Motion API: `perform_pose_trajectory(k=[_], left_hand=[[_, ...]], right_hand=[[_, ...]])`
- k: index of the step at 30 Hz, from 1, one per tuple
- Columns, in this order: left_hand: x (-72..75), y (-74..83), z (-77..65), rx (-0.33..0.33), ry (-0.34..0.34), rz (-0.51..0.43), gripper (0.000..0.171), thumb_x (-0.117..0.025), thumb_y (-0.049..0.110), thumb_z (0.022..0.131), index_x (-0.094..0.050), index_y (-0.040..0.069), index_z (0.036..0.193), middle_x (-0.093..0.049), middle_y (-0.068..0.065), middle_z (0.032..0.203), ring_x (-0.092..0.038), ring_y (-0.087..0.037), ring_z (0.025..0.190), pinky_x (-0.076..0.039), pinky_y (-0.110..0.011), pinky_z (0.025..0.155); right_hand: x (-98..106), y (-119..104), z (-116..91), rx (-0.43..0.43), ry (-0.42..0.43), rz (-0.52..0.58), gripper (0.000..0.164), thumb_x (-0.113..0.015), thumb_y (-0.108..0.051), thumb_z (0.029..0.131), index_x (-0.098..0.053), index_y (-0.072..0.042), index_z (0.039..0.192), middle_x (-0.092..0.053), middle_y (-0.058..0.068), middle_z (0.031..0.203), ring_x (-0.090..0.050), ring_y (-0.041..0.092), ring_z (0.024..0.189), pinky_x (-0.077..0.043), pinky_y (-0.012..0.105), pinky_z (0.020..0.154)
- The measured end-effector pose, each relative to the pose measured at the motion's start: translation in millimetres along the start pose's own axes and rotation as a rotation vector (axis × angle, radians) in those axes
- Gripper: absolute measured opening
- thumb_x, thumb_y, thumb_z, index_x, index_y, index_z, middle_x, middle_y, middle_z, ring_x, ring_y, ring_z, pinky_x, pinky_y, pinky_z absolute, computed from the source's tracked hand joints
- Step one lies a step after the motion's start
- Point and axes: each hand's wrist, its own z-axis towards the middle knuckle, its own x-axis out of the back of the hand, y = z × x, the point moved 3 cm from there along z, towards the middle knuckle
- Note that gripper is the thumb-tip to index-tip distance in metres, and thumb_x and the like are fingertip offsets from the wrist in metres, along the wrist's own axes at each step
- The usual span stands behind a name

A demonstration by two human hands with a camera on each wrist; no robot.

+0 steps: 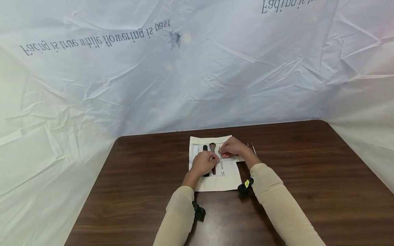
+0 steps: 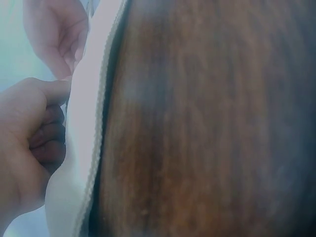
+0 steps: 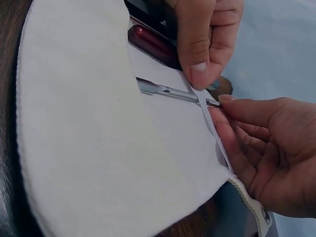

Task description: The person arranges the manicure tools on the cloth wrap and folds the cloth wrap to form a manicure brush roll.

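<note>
A cream fabric tool roll (image 1: 218,185) lies unfolded on the table, with a white band (image 3: 209,121) across its middle. My left hand (image 1: 204,163) pinches the band's edge between thumb and fingers. Beside it, my right hand (image 1: 233,147) pinches the upper end of a slim metal cuticle pusher (image 3: 175,93). The pusher passes under the band, its flat tip resting on the lower part of the roll. To its left a makeup brush (image 1: 212,146) with a dark red handle (image 3: 154,47) sits under the band. Next to the brush lies a flat black tool (image 1: 205,148), partly hidden by my left hand.
Slim metal tools (image 1: 253,149) lie to the right of the roll, partly behind my right wrist. The brown wooden table (image 1: 141,191) extends on both sides. A white printed sheet (image 1: 197,85) hangs behind the table's far edge.
</note>
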Motion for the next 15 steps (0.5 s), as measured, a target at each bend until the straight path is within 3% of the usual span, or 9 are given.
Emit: perform_pose_trajectory(k=[10, 15], left_hand=[[0.6, 2.0, -0.7, 0.005, -0.002, 0.001, 0.016, -0.066, 0.022, 0.098, -0.079, 0.018, 0.091, -0.061, 0.008, 0.062, -0.053, -0.006, 0.063, -0.044, -0.025, 0.068], [0.5, 2.0, -0.7, -0.002, -0.003, 0.007, 0.016, -0.066, 0.021, 0.098, -0.080, 0.018, 0.091, -0.060, 0.007, 0.061, -0.052, -0.006, 0.063, -0.044, -0.025, 0.067]], right_hand=[[1.7, -1.3, -2.8, -0.014, 0.023, -0.028, 0.019, -0.065, -0.010, 0.097, -0.074, 0.005, 0.103, -0.067, -0.003, 0.065, -0.062, 0.003, 0.056, -0.052, 0.018, 0.057], [4.9, 0.2, -5.8, 0.032, 0.035, -0.037, 0.022, -0.062, -0.011, 0.099, -0.074, 0.006, 0.105, -0.068, 0.000, 0.069, -0.063, 0.004, 0.059, -0.054, 0.020, 0.059]])
